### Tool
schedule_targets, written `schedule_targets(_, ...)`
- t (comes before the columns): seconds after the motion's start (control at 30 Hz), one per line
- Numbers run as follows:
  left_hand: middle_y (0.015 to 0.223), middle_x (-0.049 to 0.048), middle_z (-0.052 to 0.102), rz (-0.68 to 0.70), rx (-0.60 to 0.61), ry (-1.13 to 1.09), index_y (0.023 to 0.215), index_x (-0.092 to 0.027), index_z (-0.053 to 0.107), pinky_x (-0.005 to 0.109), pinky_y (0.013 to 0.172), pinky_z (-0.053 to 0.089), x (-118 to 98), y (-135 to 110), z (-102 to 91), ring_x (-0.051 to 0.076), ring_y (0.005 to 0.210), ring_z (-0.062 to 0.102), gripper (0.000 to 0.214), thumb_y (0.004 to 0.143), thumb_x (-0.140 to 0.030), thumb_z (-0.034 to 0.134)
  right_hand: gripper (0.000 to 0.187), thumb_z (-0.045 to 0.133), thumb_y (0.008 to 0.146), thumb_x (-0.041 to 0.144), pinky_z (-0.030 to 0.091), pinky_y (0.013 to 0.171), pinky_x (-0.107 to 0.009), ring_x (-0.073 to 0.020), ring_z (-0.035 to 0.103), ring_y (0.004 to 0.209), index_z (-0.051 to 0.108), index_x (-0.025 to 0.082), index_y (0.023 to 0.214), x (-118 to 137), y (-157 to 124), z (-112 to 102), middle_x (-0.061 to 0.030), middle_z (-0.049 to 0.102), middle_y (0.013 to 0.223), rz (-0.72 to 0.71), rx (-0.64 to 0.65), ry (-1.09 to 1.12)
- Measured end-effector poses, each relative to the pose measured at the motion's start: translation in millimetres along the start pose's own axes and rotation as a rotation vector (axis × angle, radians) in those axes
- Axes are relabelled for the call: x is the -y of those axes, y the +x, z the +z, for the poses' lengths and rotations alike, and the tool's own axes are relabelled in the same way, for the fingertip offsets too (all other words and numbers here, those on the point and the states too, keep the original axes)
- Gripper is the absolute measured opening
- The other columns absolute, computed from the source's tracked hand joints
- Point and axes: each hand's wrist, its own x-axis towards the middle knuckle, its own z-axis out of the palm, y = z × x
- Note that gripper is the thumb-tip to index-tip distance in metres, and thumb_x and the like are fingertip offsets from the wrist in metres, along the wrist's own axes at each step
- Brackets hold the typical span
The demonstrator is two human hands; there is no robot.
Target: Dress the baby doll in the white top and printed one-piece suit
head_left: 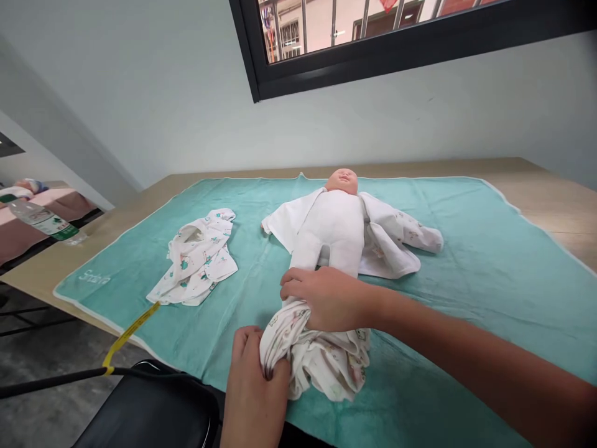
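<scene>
A baby doll [333, 218] with a white cloth body lies on its back, its head toward the wall. A white printed baby jacket [389, 233] lies spread open under it, with a sleeve over the arm on the right. Printed baby pants [331, 367] are bunched around the doll's lower legs. My left hand [256, 379] is closed on the pants' gathered cloth, thumb and fingers pinching a fold. Over the doll's lower leg, my right hand [331, 298] curls its fingers round the leg, touching the pants' upper edge. The doll's feet are hidden.
A teal blanket [466, 323] covers most of the wooden table [527, 171]. Another printed baby garment [200, 258] lies to the left, near a yellow strap [128, 333]. A plastic bottle [49, 221] is at the left edge. A black chair [153, 410] stands in front.
</scene>
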Motion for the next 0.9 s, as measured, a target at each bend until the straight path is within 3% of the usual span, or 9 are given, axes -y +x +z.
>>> schedule_targets(0.1, 0.101, 0.0084, 0.063, -0.048, 0.041, -0.034, 0.097, -0.019, 0.063, 0.034, 0.083, 0.042, 2.2, 3.2, -2.3, 0.026, 0.093, 0.058, 0.026, 0.075, -0.023, 0.05, 0.041, 0.056, 0.071, 0.017, 0.033, 0.059, -0.028, -0.0199, 0.063, 0.086, 0.06, 0.023, 0.111, -1.7, -0.5, 3.4, -0.0045, 0.06, 0.125, -0.039, 0.037, -0.009)
schedule_targets(0.23, 0.078, 0.0027, 0.066, -0.203, 0.13, -0.091, 0.089, -0.02, 0.064, 0.029, 0.063, 0.039, -4.2, 5.5, -8.2, 0.022, 0.073, 0.058, 0.02, 0.077, -0.028, 0.05, 0.031, 0.057, 0.077, 0.024, 0.036, 0.061, -0.029, -0.0201, 0.063, 0.087, 0.061, 0.023, 0.108, -0.9, -0.9, 2.3, -0.0037, 0.063, 0.119, -0.025, 0.053, 0.038)
schedule_targets(0.43, 0.074, 0.0, 0.066, -0.342, 0.019, -0.574, 0.092, -0.018, 0.063, 0.024, 0.062, 0.042, -10.6, 2.3, -6.0, 0.018, 0.07, 0.058, 0.028, 0.064, -0.023, 0.064, 0.028, 0.059, 0.083, 0.041, 0.037, 0.061, -0.03, -0.0188, 0.061, 0.078, 0.06, 0.02, 0.103, 9.9, -3.3, -6.6, -0.0042, 0.063, 0.108, 0.07, 0.028, 0.109)
schedule_targets(0.63, 0.076, 0.0004, 0.069, -0.481, -0.057, -0.974, 0.098, -0.019, 0.063, 0.024, 0.063, 0.046, -3.6, 1.6, 6.1, 0.015, 0.066, 0.062, 0.045, 0.055, -0.017, 0.077, 0.041, 0.058, 0.084, 0.054, 0.04, 0.063, -0.03, -0.0157, 0.06, 0.072, 0.057, 0.022, 0.109, 14.9, -9.4, -12.4, -0.0057, 0.056, 0.123, 0.092, 0.097, 0.258)
schedule_targets(0.73, 0.082, 0.0036, 0.071, -0.476, -0.027, -1.107, 0.099, -0.018, 0.065, 0.028, 0.068, 0.05, -2.0, 5.1, 8.2, 0.021, 0.075, 0.067, 0.042, 0.059, -0.018, 0.077, 0.044, 0.067, 0.076, 0.05, 0.042, 0.066, -0.03, -0.0164, 0.06, 0.077, 0.057, 0.023, 0.109, 15.5, -10.2, -15.5, -0.0044, 0.054, 0.123, 0.084, 0.136, 0.318)
schedule_targets(0.9, 0.1, 0.0077, 0.072, -0.447, 0.121, -1.214, 0.111, -0.018, 0.066, 0.033, 0.074, 0.054, -10.9, 15.3, 11.1, 0.027, 0.091, 0.068, 0.042, 0.069, -0.022, 0.073, 0.04, 0.074, 0.066, 0.033, 0.043, 0.066, -0.028, -0.016, 0.058, 0.078, 0.053, 0.02, 0.099, 16.0, -8.5, -16.5, -0.0032, 0.054, 0.111, 0.078, 0.131, 0.4)
